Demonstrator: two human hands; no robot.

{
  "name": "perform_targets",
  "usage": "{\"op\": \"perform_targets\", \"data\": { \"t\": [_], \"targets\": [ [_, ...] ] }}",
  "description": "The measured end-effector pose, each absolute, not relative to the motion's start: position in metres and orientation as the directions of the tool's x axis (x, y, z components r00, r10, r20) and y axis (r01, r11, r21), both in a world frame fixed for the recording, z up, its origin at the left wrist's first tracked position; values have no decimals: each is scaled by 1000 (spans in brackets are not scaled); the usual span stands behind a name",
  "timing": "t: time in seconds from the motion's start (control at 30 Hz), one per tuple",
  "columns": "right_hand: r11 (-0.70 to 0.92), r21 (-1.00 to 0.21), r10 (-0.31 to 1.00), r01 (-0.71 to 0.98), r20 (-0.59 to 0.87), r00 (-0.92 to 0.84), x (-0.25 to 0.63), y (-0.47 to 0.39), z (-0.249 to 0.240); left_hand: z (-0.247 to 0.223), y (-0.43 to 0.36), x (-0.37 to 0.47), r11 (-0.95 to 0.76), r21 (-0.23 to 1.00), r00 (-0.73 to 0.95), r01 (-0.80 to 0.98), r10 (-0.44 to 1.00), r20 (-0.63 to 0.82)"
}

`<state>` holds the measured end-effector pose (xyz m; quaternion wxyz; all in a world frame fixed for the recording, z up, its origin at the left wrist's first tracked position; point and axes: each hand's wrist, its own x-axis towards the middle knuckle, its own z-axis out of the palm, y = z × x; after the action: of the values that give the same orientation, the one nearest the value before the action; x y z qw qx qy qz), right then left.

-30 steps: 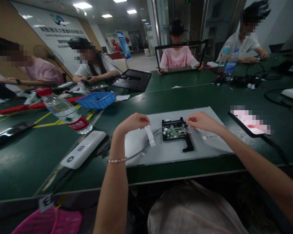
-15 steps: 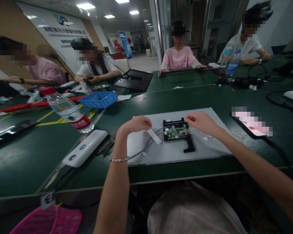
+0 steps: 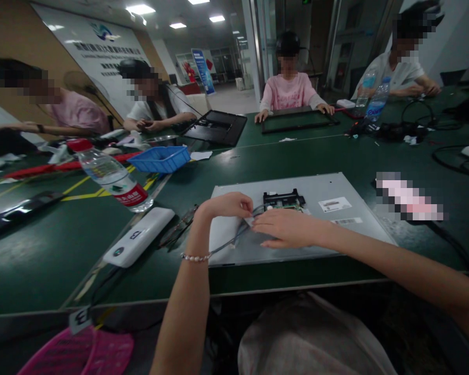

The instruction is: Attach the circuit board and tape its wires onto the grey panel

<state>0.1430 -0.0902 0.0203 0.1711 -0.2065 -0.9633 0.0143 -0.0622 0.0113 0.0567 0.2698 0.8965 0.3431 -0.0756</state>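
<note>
A grey metal panel (image 3: pixel 359 237) lies on the green table. On it sits a black frame (image 3: pixel 283 199) with a circuit board, partly hidden behind my right hand (image 3: pixel 291 228). My left hand (image 3: pixel 231 204) is closed on a white strip (image 3: pixel 249 221) beside the grey cable (image 3: pixel 234 238). The fingers of my right hand are partly apart; their tips reach the strip and cable, and whether they pinch anything is hidden.
Left of the panel are a white power bank (image 3: pixel 138 237), a water bottle (image 3: pixel 115 177) and a blue tray (image 3: pixel 160 159). A phone (image 3: pixel 408 197) lies to the right. Across the table, a person in pink holds a black frame (image 3: pixel 300 126).
My right hand has moved left and down from the black frame to the white strip. My left hand has shifted slightly right. The person opposite has lowered a black frame onto the table.
</note>
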Motion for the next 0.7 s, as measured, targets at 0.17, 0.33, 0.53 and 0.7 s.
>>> {"op": "perform_targets", "data": {
  "t": [0.17, 0.33, 0.53, 0.7],
  "targets": [
    [923, -17, 374, 386, 283, -883, 132, -90, 10, 46, 16, -63, -610, 379, 719, 695, 600, -352],
    [926, 51, 346, 375, 287, -894, 129, -91, 6, 45, 15, -60, -568, 401, 694, 719, 624, -359],
    [917, 62, 364, 395, 277, -889, 128, -94, 7, 46, 12, -57, -464, 390, 601, 795, 684, -412],
    [896, 0, 423, 444, 309, -852, 127, -95, 7, 48, 10, -54, -448, 307, 543, 839, 721, -431]
  ]
}}
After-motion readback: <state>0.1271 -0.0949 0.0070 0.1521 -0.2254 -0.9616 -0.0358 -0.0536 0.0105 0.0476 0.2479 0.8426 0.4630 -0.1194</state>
